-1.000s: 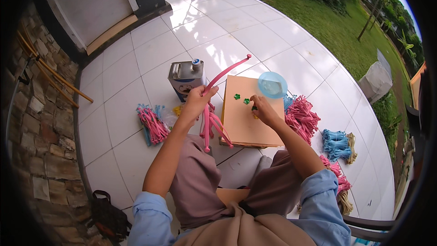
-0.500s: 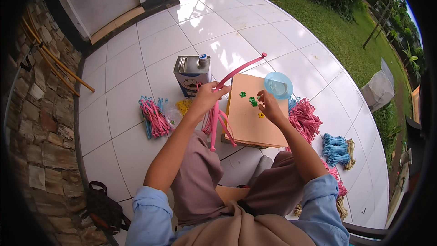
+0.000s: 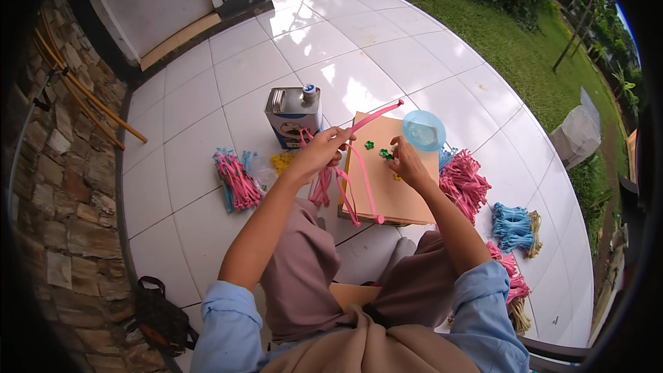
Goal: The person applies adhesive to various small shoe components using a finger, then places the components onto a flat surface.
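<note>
My left hand point(image 3: 320, 152) is closed around several thin pink straps point(image 3: 377, 115) with round knobs at their ends. One strap points up and to the right above the tan cardboard point(image 3: 407, 202); others dangle past its left edge. Over the cardboard, my right hand point(image 3: 412, 166) has its fingertips drawn together beside green flower-shaped pieces point(image 3: 385, 155). Whatever they pinch is too small to make out. Another green flower point(image 3: 369, 145) lies farther left, and a yellow flower point(image 3: 397, 177) is partly covered by my right hand.
A light blue bowl point(image 3: 436, 139) sits at the cardboard's far right corner. Behind my left hand stands a metal can point(image 3: 293, 107). Bundles of pink straps point(image 3: 464, 183), blue straps point(image 3: 512, 228) and mixed straps point(image 3: 237, 178) lie on the white tiles, near yellow flowers point(image 3: 282, 161) in plastic.
The strap in my left hand has swung lower, and its hanging ends have shifted right over the cardboard's edge. My right fingertips have come down slightly toward the green flowers.
</note>
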`<state>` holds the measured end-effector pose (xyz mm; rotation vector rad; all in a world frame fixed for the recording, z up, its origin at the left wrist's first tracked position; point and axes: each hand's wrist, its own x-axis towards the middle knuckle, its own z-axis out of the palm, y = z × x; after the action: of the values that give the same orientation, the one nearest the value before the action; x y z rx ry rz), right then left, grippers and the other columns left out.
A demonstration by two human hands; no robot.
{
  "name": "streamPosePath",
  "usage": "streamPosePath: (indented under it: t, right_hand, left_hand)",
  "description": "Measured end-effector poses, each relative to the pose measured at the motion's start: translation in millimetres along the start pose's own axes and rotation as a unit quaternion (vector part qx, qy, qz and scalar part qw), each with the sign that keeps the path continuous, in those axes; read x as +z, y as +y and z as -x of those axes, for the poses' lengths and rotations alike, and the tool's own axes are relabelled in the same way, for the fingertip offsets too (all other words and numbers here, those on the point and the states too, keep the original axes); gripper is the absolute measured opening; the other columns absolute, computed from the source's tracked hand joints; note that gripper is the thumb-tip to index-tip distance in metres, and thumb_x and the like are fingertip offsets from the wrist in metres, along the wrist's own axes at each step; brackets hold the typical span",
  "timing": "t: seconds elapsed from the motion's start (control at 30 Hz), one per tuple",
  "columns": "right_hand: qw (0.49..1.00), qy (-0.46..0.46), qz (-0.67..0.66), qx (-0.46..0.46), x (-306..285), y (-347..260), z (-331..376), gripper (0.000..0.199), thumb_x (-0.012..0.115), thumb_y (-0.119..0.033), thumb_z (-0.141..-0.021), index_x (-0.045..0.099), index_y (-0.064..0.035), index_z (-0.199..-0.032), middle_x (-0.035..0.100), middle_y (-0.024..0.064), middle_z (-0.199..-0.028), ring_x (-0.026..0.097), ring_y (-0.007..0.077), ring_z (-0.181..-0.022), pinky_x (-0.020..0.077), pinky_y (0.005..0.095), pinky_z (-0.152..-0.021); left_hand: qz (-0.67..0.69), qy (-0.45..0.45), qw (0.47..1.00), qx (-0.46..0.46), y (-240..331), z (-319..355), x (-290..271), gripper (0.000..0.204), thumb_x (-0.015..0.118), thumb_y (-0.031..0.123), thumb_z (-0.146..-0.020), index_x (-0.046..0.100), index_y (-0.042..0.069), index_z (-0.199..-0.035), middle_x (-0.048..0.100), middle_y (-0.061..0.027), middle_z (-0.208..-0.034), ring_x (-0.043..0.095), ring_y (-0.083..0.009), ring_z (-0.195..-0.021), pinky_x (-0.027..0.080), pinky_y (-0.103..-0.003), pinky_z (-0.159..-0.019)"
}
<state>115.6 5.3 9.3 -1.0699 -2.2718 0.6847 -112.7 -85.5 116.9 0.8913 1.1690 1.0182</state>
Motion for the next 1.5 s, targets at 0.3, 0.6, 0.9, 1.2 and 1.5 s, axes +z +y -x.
streamPosePath:
  t: [0.3,0.6,0.9,1.2,1.5]
  right_hand:
    - [0.991,-0.097,0.0,0.087,-40.4,-10.3,-4.9,0.066,0.069,-0.016,-0.072,0.033,0.0034,-0.124,0.044,0.0214,-0.116,0.05,0.0298,-0.1,0.0433,0.0351,-0.083]
    - [0.818,0.037,-0.574,0.014,-90.7,-113.3,-17.9,0.061,0.053,-0.017,-0.088,0.02,0.0021,-0.136,0.037,0.016,-0.132,0.052,0.0144,-0.098,0.0417,0.0249,-0.077]
    - [0.846,0.14,-0.514,0.016,-106.6,-112.4,-16.0,0.04,0.051,-0.012,-0.089,0.041,0.0024,-0.125,0.058,0.011,-0.106,0.053,0.0076,-0.081,0.0399,0.0207,-0.068]
    - [0.793,0.208,-0.572,0.03,-101.6,-123.5,-12.2,0.06,0.06,-0.001,-0.079,0.029,0.0003,-0.129,0.044,0.012,-0.11,0.055,0.0191,-0.095,0.0442,0.0304,-0.089]
    - [0.878,0.07,-0.461,0.109,-71.6,-136.0,-1.5,0.078,0.063,0.004,-0.072,0.015,-0.0082,-0.132,0.035,0.0142,-0.104,0.058,0.0183,-0.089,0.0483,0.0256,-0.077]
  left_hand:
    - [-0.091,0.054,0.982,0.154,9.7,3.7,3.0,0.032,0.048,0.015,-0.09,0.049,0.0,-0.119,0.052,0.0007,-0.076,0.031,-0.0005,-0.052,0.03,-0.015,-0.047]
    - [-0.161,0.095,0.954,0.233,19.7,19.1,18.4,0.029,0.047,0.014,-0.09,0.053,0.002,-0.116,0.057,-0.0001,-0.075,0.037,-0.0006,-0.055,0.038,-0.017,-0.051]
    - [-0.179,0.071,0.956,0.221,18.2,17.9,20.3,0.025,0.049,0.014,-0.09,0.056,0.001,-0.11,0.06,-0.0019,-0.08,0.048,-0.0027,-0.066,0.042,-0.018,-0.059]
    - [-0.129,0.123,0.94,0.292,10.6,3.8,23.0,0.025,0.056,0.016,-0.086,0.057,-0.001,-0.105,0.06,-0.004,-0.084,0.052,-0.0041,-0.067,0.042,-0.017,-0.06]
    - [0.272,0.119,0.932,0.208,31.0,9.9,12.3,0.017,0.052,0.025,-0.089,0.054,0.008,-0.088,0.054,-0.002,-0.078,0.056,-0.0093,-0.08,0.048,-0.023,-0.072]
